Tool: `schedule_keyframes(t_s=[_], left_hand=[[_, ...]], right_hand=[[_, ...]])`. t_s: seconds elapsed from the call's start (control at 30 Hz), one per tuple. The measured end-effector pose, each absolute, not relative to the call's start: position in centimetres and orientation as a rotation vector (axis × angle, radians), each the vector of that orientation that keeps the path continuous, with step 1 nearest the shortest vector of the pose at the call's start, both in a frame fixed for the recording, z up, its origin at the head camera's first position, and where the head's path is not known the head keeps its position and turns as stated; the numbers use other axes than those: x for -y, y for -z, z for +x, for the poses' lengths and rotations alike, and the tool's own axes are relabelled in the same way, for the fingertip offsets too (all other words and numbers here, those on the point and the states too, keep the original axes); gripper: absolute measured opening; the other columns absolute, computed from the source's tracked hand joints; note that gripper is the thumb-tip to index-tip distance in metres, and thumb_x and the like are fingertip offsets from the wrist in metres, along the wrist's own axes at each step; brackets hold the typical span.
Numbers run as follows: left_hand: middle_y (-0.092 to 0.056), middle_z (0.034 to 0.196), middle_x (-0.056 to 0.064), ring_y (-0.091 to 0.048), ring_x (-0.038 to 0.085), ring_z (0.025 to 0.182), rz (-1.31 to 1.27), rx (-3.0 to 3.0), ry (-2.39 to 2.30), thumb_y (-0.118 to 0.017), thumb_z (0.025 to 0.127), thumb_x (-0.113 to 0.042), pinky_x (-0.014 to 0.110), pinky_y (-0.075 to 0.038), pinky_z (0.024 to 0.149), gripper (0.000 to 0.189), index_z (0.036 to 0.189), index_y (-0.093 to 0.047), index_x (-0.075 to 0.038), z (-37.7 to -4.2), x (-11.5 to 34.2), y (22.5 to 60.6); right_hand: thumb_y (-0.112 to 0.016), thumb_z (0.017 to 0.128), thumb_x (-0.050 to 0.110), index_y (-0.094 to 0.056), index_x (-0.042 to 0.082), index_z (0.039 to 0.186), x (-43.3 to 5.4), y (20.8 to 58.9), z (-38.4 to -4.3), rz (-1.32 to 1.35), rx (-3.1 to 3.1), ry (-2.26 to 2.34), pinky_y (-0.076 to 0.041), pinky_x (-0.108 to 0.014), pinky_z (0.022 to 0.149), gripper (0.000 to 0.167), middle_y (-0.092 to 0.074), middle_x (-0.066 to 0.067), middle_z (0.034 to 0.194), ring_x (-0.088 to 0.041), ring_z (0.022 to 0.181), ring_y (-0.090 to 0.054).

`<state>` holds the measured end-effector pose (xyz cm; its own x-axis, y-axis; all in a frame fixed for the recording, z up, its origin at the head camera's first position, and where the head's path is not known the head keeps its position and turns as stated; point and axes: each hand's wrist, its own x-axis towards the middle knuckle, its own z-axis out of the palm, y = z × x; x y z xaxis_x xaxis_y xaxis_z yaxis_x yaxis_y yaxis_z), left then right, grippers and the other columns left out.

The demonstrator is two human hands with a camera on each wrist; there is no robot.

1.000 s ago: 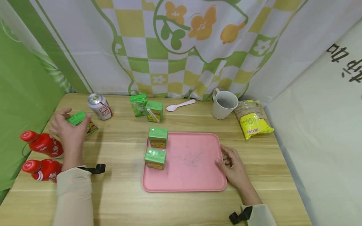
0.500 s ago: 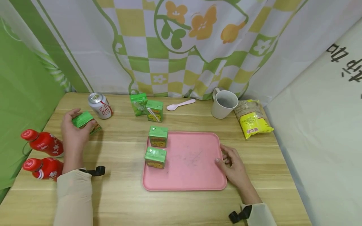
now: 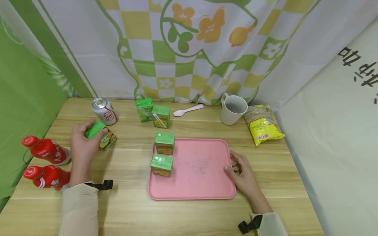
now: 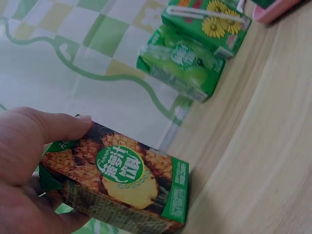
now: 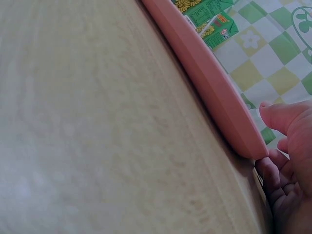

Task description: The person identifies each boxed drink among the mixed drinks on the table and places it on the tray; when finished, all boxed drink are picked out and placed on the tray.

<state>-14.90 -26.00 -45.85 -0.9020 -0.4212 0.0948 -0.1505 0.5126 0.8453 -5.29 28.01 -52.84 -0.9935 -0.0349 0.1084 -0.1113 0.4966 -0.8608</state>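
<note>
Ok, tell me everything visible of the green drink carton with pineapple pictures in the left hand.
The green drink carton looks like coated card: a box with green ends, its broad face showing pineapples around a round green label. It is tilted, gripped at its upper end by the left hand, near the silver metal can and left of the pink rectangular tray. Whether its lower end touches the wooden table is unclear.
</note>
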Motion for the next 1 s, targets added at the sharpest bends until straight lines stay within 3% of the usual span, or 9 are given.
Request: schedule_keyframes(t_s=[0.23, 0.43, 0.57, 0.77, 1.0], left_hand=[[-0.053, 0.118, 0.008, -0.046, 0.019, 0.106, 0.317, 2.484, 1.341, -0.083, 0.087, -0.035, 0.024, -0.039, 0.08, 0.055, 0.135, -0.067, -0.012, -14.0, 24.5, 44.3], [-0.054, 0.116, 0.004, -0.047, 0.016, 0.098, 0.011, 2.45, 1.427, -0.083, 0.088, -0.025, 0.021, -0.043, 0.072, 0.047, 0.132, -0.07, -0.013, -13.1, 22.2, 41.2], [-0.055, 0.117, 0.004, -0.05, 0.016, 0.094, -0.215, 2.388, 1.505, -0.082, 0.088, -0.009, 0.017, -0.045, 0.069, 0.044, 0.13, -0.07, -0.011, -12.6, 20.2, 39.0], [-0.06, 0.108, 0.008, -0.052, 0.018, 0.087, -0.541, 2.28, 1.531, -0.084, 0.077, 0.01, 0.019, -0.042, 0.064, 0.049, 0.123, -0.073, -0.004, -12.2, 16.6, 35.8], [-0.057, 0.11, 0.004, -0.05, 0.019, 0.085, -0.807, 2.314, 1.62, -0.083, 0.08, 0.007, 0.022, -0.045, 0.063, 0.048, 0.124, -0.073, -0.008, -12.4, 12.7, 34.1]], right_hand=[[-0.075, 0.091, 0.003, -0.048, -0.003, 0.147, -26.6, 49.9, -4.7, 0.125, 2.651, -1.564, -0.05, -0.034, 0.075, 0.062, -0.053, -0.023, 0.129, -0.03, 0.093, -0.055], [-0.074, 0.092, 0.002, -0.049, -0.004, 0.146, -26.4, 49.3, -4.6, 0.122, 2.669, -1.538, -0.05, -0.032, 0.074, 0.06, -0.054, -0.023, 0.128, -0.028, 0.092, -0.055], [-0.075, 0.093, 0.006, -0.049, 0.0, 0.147, -27.2, 51.2, -4.9, 0.12, 2.652, -1.535, -0.049, -0.028, 0.074, 0.06, -0.054, -0.019, 0.129, -0.024, 0.092, -0.055], [-0.075, 0.094, 0.014, -0.05, 0.01, 0.149, -28.3, 53.3, -5.2, 0.134, 2.653, -1.509, -0.048, -0.026, 0.075, 0.06, -0.054, -0.009, 0.13, -0.019, 0.094, -0.055], [-0.076, 0.094, 0.017, -0.052, 0.011, 0.148, -28.3, 53.3, -5.5, 0.156, 2.64, -1.545, -0.048, -0.026, 0.075, 0.06, -0.054, -0.007, 0.125, -0.021, 0.093, -0.055]])
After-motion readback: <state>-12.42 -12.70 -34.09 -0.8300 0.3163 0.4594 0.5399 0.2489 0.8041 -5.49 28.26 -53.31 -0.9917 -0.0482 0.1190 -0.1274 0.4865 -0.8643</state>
